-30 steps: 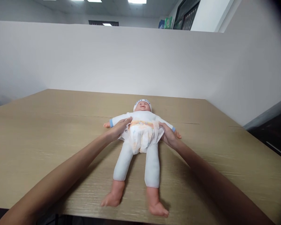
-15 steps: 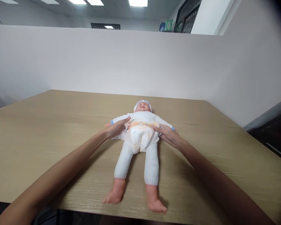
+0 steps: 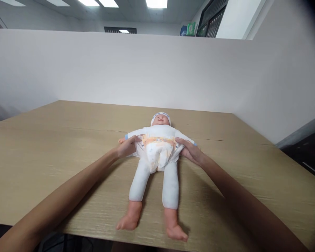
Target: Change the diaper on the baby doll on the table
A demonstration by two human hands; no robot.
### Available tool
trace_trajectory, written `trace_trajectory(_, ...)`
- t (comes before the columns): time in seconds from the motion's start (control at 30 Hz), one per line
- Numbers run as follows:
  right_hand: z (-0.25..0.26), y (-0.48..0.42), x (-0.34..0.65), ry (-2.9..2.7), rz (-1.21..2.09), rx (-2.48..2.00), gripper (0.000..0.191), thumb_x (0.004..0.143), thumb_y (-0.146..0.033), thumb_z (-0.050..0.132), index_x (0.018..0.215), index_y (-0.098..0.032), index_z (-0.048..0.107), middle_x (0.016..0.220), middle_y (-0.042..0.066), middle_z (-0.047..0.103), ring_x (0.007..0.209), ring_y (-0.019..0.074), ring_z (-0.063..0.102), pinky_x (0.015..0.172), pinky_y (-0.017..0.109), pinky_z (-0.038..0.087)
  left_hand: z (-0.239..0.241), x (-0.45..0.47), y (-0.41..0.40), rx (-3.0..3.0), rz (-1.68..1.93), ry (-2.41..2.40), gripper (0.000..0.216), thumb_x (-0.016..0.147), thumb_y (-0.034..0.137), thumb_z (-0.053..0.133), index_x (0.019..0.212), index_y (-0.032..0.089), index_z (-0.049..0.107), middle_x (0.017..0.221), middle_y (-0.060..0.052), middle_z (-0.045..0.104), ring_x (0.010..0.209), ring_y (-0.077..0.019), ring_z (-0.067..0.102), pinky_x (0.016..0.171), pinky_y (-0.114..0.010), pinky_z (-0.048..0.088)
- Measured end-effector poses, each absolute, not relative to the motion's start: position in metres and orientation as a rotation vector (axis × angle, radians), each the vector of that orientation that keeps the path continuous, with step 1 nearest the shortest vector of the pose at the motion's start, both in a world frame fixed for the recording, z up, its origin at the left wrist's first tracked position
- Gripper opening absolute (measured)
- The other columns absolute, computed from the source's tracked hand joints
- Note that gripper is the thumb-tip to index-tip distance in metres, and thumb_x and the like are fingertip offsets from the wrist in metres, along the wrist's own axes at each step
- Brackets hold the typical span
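A baby doll [image 3: 170, 185] in a white outfit and a white headband lies on its back, feet toward me. Over its belly and between its legs sits a white diaper [image 3: 157, 154] with an orange printed front band. My left hand [image 3: 127, 146] is closed on the diaper's left side wing, thumb on top. On the other side my right hand [image 3: 190, 151] grips the right wing, its thumb near the band's end. The fingers under both wings are partly hidden.
The doll rests on a wide wood-grain table [image 3: 68, 157]. Behind it rises a white partition wall [image 3: 147, 70], and a dark object [image 3: 304, 143] stands past the table's right edge. The near table edge runs just below the doll's feet.
My left hand has drawn slightly outward, off the belly, showing more of the band's left end. My right thumb has shifted outward from the band. The doll stays in place.
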State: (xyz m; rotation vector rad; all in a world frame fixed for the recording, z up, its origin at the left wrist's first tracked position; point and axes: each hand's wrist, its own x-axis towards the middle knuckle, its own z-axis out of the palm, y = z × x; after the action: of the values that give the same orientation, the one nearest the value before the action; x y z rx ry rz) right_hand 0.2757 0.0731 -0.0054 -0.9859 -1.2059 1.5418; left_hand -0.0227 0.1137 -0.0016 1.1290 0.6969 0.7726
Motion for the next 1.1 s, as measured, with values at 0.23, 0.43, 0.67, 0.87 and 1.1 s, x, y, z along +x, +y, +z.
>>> trace_trajectory(0.23, -0.008, 0.076, 0.267, -1.551, 0.894, -1.108, 0.043, 0.093, -0.066, 0.063, 0.080, -0.025, 0.058, 0.077, -0.002, 0.060, 0.077, 0.0200, 0.057, 0.081, 0.032, 0.048, -0.006, -0.022, 0.108, 1.494, 1.055, 0.945, 0.045, 0.093, 0.063, 0.063, 0.091, 0.019, 0.069, 0.087, -0.003, 0.070, 0.082, -0.0206, 0.062, 0.073, -0.029, 0.047)
trace_trajectory(0.43, -0.021, 0.084, 0.263, -1.462, 0.896, -1.139, 0.042, 0.094, -0.067, 0.060, 0.088, -0.026, 0.058, 0.085, -0.001, 0.063, 0.089, 0.0223, 0.060, 0.093, 0.034, 0.048, -0.029, -0.013, 0.120, 1.343, 1.131, 0.972, 0.048, 0.088, 0.066, 0.068, 0.094, 0.019, 0.066, 0.084, -0.001, 0.068, 0.079, -0.0190, 0.061, 0.072, -0.027, 0.047)
trace_trajectory(0.67, -0.024, 0.088, 0.261, -1.386, 1.013, -1.159, 0.043, 0.087, -0.068, 0.067, 0.090, -0.026, 0.061, 0.083, 0.000, 0.066, 0.087, 0.0233, 0.063, 0.090, 0.035, 0.051, -0.016, -0.014, 0.121, 1.320, 0.990, 0.886, 0.048, 0.085, 0.064, 0.073, 0.096, 0.017, 0.072, 0.090, -0.005, 0.073, 0.083, -0.0225, 0.067, 0.074, -0.030, 0.049)
trace_trajectory(0.87, -0.020, 0.084, 0.263, -1.401, 1.036, -1.174, 0.040, 0.089, -0.068, 0.066, 0.093, -0.028, 0.065, 0.091, 0.002, 0.070, 0.101, 0.0274, 0.064, 0.096, 0.041, 0.052, 0.005, -0.014, 0.112, 1.445, 0.835, 0.930, 0.037, 0.087, 0.055, 0.078, 0.093, 0.019, 0.070, 0.081, 0.000, 0.069, 0.068, -0.0140, 0.062, 0.059, -0.024, 0.041)
trace_trajectory(1.1, -0.034, 0.091, 0.264, -1.397, 1.037, -1.142, 0.042, 0.091, -0.070, 0.063, 0.095, -0.028, 0.064, 0.095, 0.002, 0.070, 0.104, 0.0259, 0.063, 0.100, 0.039, 0.051, -0.010, 0.000, 0.113, 1.102, 0.870, 0.752, 0.036, 0.083, 0.047, 0.084, 0.094, 0.018, 0.068, 0.090, -0.005, 0.074, 0.081, -0.0206, 0.070, 0.075, -0.031, 0.053)
